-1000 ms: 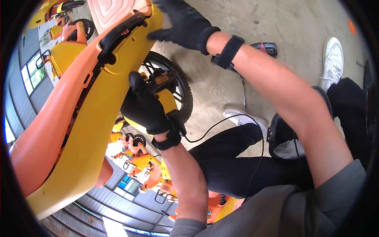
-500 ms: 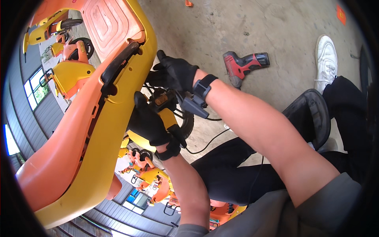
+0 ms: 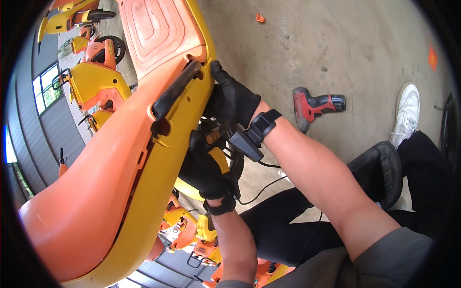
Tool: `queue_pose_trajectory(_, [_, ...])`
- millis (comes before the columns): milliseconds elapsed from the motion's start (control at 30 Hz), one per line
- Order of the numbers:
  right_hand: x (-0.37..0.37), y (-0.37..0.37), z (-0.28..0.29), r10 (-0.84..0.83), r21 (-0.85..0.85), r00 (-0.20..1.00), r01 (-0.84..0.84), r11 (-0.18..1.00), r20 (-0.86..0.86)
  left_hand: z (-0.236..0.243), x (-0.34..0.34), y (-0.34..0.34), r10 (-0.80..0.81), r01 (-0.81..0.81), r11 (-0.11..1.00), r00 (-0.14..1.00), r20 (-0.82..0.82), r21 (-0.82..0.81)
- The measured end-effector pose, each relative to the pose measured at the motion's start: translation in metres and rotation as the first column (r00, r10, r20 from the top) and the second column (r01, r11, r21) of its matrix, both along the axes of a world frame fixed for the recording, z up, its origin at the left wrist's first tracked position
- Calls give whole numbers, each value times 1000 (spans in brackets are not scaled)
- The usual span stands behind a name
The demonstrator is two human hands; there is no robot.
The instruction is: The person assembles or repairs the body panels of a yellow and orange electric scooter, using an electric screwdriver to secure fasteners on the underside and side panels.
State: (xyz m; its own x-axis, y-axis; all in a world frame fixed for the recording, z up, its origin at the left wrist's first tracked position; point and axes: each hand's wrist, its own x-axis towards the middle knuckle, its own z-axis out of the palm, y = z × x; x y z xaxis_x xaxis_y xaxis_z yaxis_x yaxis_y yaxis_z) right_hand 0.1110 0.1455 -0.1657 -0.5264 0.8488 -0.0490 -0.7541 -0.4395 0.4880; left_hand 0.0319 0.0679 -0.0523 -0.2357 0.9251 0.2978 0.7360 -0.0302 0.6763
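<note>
Head view: the long, curved yellow plastic side panel [image 3: 165, 168], joined along its seam to a smooth orange plastic body shell [image 3: 91, 192], lies just left of both hands. The black-gloved right hand [image 3: 235, 101] meets the panel's edge, its thumb raised beside the rim; its fingers are partly hidden, so I cannot tell whether they are clamped on anything. The black-gloved left hand [image 3: 204, 168], nearer the wearer, has its thumb against the same edge; its fingertips are out of sight behind the panel, and their grip cannot be told either. A curved black plastic handle [image 3: 177, 91] sits left of the right hand, and a red-and-black cordless drill [image 3: 303, 106] lies on the grey concrete floor [image 3: 269, 62] to its right, well apart. The step in hand seems to be bracing or handling the panel from its edge; the next move calls for an even hold from both hands and care with the hidden fingers.
</note>
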Motion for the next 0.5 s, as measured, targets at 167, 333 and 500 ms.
queue_pose_trajectory(167, [24, 14, -11, 187, 52, 982, -186, 981, -18, 0, 3, -2, -8, 8, 1000, 999, 41, -12])
queue_pose_trajectory(333, [41, 18, -11, 261, -2, 938, -268, 963, 227, 1, 5, -3, -28, 29, 1000, 989, 146, -4])
queue_pose_trajectory(500, [50, 21, -4, 227, -12, 828, -257, 966, 514, 5, 10, -1, -56, 56, 998, 998, 38, 2])
